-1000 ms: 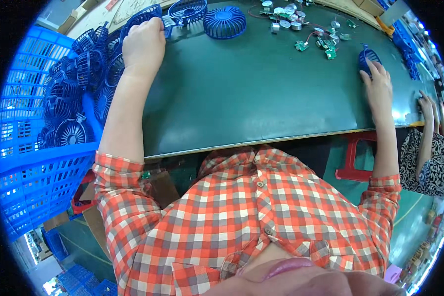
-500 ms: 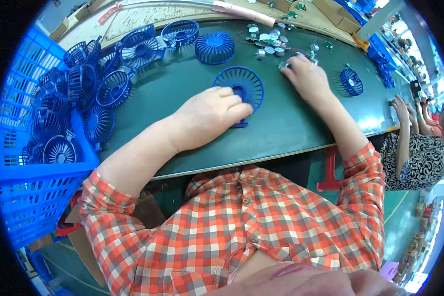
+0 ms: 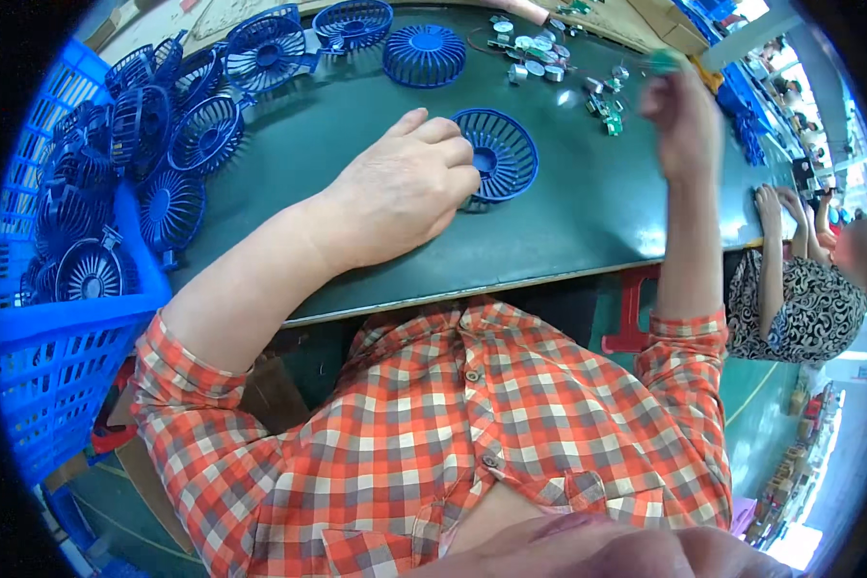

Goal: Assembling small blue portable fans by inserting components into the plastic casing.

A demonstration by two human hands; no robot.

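Observation:
My left hand [image 3: 409, 188] is closed on the near left side of a round blue fan housing [image 3: 520, 185]. The housing lies open side up on the green tabletop, its slatted rim showing and part of it hidden behind my fingers. My right hand [image 3: 686, 120], smeared by motion, is raised at the right side of the table. At its fingertips is a small green circuit board [image 3: 663, 63], too blurred for detail. Loose green boards [image 3: 609, 114] with small parts lie to the left of that hand. Beyond them is a cluster of small silvery motors [image 3: 539, 56].
A blue crate [image 3: 87, 320] at the left is heaped with fan housings [image 3: 137, 130], some spilling onto the table. Another domed fan housing [image 3: 424, 56] sits at the back. A pale board [image 3: 250, 13] borders the far edge. To the right, a person in patterned clothing [image 3: 804, 306] works.
My right hand has lifted off the small parts and swung right, now with a green board at its fingertips. My left hand still holds the fan housing, whose tilt has changed slightly. The view has shifted.

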